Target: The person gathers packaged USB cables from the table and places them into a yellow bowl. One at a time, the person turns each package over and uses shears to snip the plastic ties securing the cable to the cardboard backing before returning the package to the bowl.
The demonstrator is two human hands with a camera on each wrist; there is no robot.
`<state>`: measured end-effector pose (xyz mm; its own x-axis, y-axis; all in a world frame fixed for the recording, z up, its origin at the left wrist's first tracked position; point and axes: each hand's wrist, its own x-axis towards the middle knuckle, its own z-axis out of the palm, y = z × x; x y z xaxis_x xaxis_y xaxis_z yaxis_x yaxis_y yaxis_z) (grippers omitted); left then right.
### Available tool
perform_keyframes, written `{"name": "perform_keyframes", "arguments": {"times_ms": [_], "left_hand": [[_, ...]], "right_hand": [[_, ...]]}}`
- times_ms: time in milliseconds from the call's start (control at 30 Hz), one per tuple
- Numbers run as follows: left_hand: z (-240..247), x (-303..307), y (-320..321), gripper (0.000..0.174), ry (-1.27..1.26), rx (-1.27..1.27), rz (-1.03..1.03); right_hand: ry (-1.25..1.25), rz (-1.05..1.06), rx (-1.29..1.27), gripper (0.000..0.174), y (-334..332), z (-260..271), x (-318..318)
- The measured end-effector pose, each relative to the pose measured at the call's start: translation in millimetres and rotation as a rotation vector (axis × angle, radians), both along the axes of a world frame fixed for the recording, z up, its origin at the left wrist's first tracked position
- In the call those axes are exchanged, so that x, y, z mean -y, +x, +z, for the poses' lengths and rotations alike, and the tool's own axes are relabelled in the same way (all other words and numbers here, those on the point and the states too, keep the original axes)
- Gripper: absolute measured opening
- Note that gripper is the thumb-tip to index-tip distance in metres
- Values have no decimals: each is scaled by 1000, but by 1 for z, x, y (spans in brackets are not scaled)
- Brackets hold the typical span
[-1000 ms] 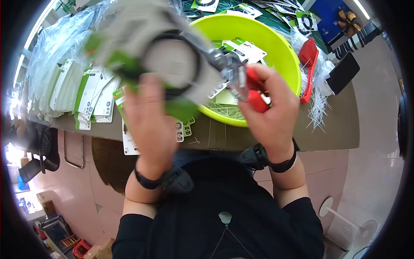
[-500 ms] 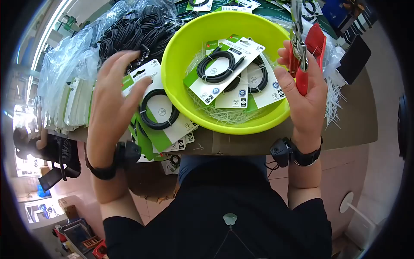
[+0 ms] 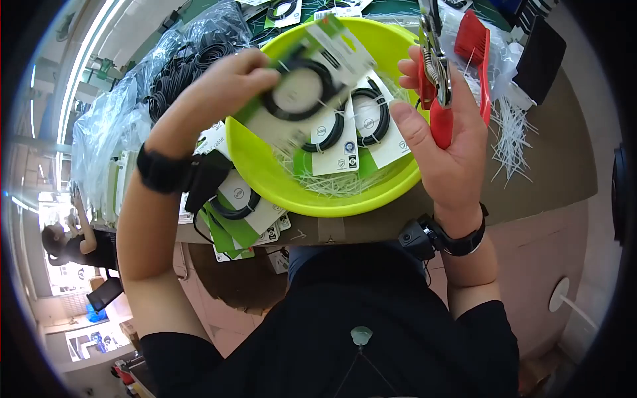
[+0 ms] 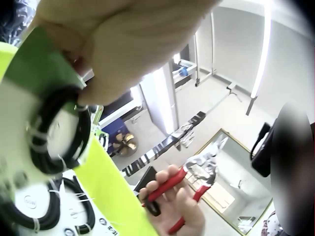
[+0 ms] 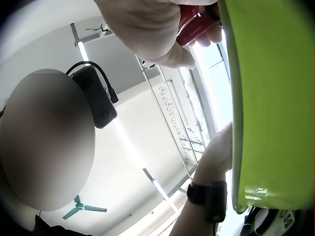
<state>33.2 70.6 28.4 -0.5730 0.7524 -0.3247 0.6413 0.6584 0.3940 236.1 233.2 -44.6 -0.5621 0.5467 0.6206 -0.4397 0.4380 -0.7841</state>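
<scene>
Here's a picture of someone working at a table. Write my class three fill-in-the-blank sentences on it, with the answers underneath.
The left hand holds a card with a coiled cable that is ______ in colour.
The right hand holds a metal tool whose handles are ______.
In the head view, the brush lies to the ______ of the large basin.

Missing words: black; red; right.

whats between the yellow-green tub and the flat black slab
In the head view, between the tub and the slab: the right hand gripping red-handled cutters, the red brush and crumpled clear plastic.
</scene>
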Motion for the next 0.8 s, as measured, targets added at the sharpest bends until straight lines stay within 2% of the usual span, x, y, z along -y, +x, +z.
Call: {"name": "perform_keyframes", "arguments": {"times_ms": [67,100,200,233,300,333,400,433,500,600,633,667,733,800], "left_hand": [[5,14,2,30,457,-97,163],[5,18,4,30,447,-101,162],[-2,32,7,28,770,-109,332],[-4,37,11,28,773,-122,331],[-8,49,26,34,925,253,315],[-11,54,33,34,930,222,318],[-20,58,50,42,1211,1571,153],[-19,58,60,42,1220,1552,157],[-18,57,81,47,1325,1810,408],[-25,58,106,53,1361,1914,517],[-27,57,111,55,1370,1975,571],[-31,55,116,55,1365,1981,571],[-41,53,122,61,1381,1978,443],[-48,54,124,64,1393,1980,380]], "right_hand": [[23,7,4,49,0,1,1],[13,7,1,49,0,0,1],[27,15,-8,50,1,0,0],[29,20,-21,50,2,1,-1],[-29,64,-8,48,5,5,1],[-59,93,-7,48,5,7,3],[-18,106,-12,48,6,9,7],[25,98,12,48,8,11,8],[67,96,32,48,15,17,10],[413,161,195,48,28,33,10],[411,160,199,48,30,34,11],[496,111,246,50,32,35,13],[669,16,340,53,35,37,15],[701,-22,373,54,37,38,14]]}}
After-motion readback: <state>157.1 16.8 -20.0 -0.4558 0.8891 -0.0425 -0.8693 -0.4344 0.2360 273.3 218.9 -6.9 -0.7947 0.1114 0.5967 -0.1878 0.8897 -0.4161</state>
